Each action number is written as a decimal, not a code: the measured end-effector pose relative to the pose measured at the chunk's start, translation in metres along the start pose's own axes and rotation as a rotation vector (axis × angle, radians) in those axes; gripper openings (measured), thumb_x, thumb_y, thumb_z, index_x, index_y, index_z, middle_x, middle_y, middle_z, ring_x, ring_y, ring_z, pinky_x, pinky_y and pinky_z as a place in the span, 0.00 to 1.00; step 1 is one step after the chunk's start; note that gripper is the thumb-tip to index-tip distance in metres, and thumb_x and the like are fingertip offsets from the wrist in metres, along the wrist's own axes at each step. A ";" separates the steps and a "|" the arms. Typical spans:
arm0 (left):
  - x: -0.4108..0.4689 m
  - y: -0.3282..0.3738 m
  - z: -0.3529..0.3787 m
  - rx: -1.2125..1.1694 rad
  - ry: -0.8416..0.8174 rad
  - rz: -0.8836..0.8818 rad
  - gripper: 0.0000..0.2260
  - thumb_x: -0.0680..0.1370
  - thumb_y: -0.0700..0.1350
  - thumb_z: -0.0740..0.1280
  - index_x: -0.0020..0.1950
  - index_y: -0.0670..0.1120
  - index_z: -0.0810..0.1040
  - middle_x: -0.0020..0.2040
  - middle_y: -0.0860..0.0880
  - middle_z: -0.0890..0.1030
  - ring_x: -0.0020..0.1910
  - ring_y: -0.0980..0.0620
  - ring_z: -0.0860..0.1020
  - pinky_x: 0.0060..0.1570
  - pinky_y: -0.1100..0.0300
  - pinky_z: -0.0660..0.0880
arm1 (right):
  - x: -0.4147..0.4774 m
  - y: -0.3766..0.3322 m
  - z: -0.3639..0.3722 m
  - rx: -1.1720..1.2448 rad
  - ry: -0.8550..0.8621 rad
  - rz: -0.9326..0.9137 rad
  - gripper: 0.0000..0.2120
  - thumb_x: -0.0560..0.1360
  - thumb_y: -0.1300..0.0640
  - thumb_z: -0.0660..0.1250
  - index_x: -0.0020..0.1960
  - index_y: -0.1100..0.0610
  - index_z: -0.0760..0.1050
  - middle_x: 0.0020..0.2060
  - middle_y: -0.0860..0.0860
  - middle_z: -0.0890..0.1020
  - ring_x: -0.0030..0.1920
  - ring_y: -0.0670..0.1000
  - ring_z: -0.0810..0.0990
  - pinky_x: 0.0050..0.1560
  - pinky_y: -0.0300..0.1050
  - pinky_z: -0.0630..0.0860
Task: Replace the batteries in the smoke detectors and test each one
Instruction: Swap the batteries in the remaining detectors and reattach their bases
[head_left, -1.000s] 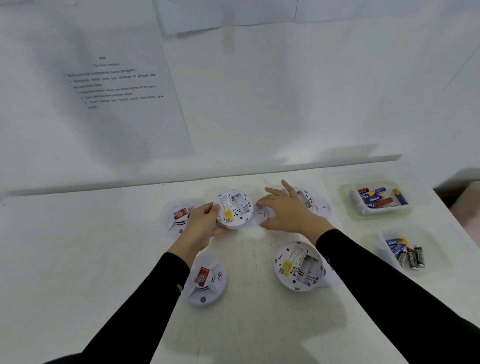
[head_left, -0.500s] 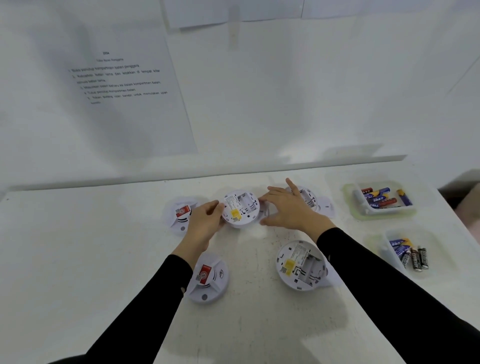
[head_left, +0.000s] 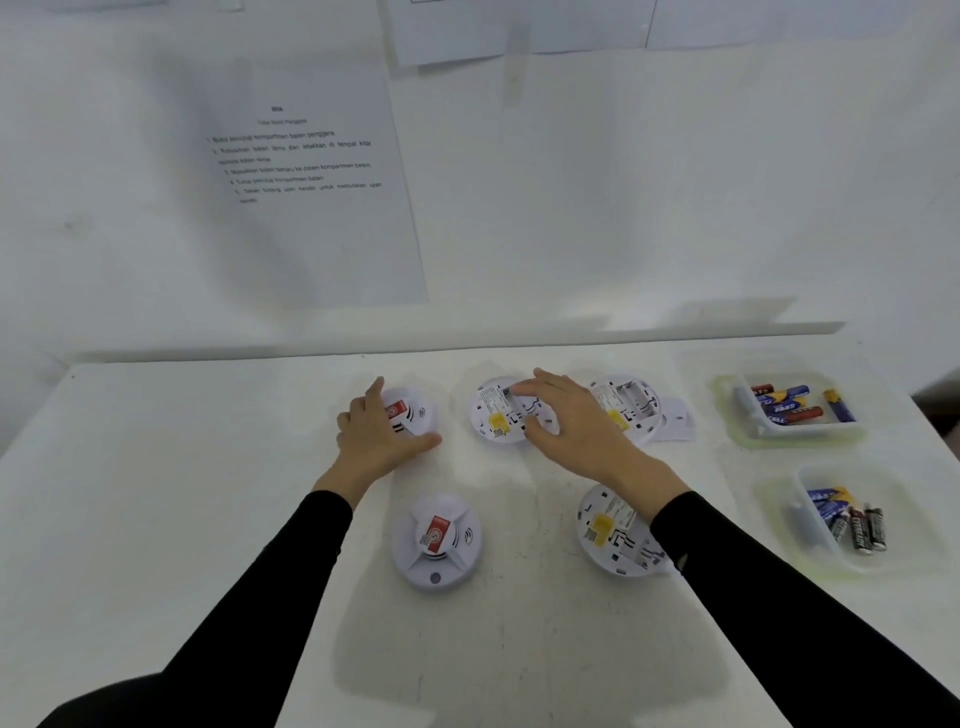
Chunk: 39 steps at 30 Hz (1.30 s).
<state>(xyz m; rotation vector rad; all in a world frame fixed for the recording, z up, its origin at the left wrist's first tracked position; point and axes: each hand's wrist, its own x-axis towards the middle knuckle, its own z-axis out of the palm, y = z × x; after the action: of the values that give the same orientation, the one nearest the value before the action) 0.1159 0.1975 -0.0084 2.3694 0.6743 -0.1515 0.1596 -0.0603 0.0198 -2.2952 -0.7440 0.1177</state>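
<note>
The left hand (head_left: 378, 441) is lying with fingers spread and straight against the left side of the far-left detector (head_left: 411, 414), thumb reaching along its near rim; nothing is being clamped. The right hand (head_left: 576, 422) is hovering with fingers apart over the middle detector (head_left: 497, 411), which is lying back-up just beside the far-left one; whether the fingertips are touching it cannot be told because of blur.

To the right, the far-right detector (head_left: 631, 408) is lying back-up, with a loose white cover (head_left: 675, 419) touching its right edge. Nearer the person, a face-up detector (head_left: 437, 540) and a back-up detector (head_left: 610, 530) are sitting well apart, the latter partly under the right sleeve (head_left: 779, 597).

Along the right edge of the table (head_left: 156, 519), the far tray (head_left: 724, 410) and the near tray (head_left: 810, 478) are each holding batteries. The widest stretch of bare tabletop is lying left of the left sleeve (head_left: 260, 597). The table's far edge is butting against a white wall, where an instruction sheet (head_left: 311, 156) is hanging.
</note>
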 end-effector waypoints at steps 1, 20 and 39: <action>-0.002 0.000 -0.004 -0.103 -0.020 -0.003 0.51 0.67 0.60 0.79 0.80 0.50 0.53 0.76 0.43 0.63 0.75 0.41 0.62 0.73 0.45 0.61 | -0.002 -0.004 0.001 0.021 -0.002 0.005 0.18 0.78 0.58 0.63 0.67 0.53 0.73 0.67 0.46 0.75 0.74 0.45 0.61 0.76 0.48 0.54; -0.168 0.113 0.042 -1.625 -0.626 0.007 0.27 0.80 0.63 0.54 0.63 0.46 0.79 0.61 0.40 0.81 0.55 0.41 0.82 0.56 0.47 0.76 | -0.109 -0.053 -0.056 0.049 0.221 -0.081 0.35 0.64 0.31 0.67 0.68 0.44 0.72 0.57 0.39 0.68 0.60 0.44 0.65 0.62 0.30 0.61; -0.241 0.190 0.139 -1.562 -0.718 -0.021 0.24 0.77 0.62 0.57 0.53 0.47 0.86 0.55 0.43 0.83 0.52 0.44 0.83 0.49 0.51 0.76 | -0.193 0.026 -0.143 -0.033 0.154 -0.232 0.31 0.59 0.36 0.70 0.57 0.52 0.74 0.50 0.40 0.71 0.51 0.46 0.66 0.58 0.49 0.67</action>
<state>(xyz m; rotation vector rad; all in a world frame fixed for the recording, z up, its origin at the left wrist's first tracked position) 0.0139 -0.1170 0.0582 0.7050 0.2297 -0.3084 0.0527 -0.2668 0.0856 -2.2010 -0.9294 -0.1776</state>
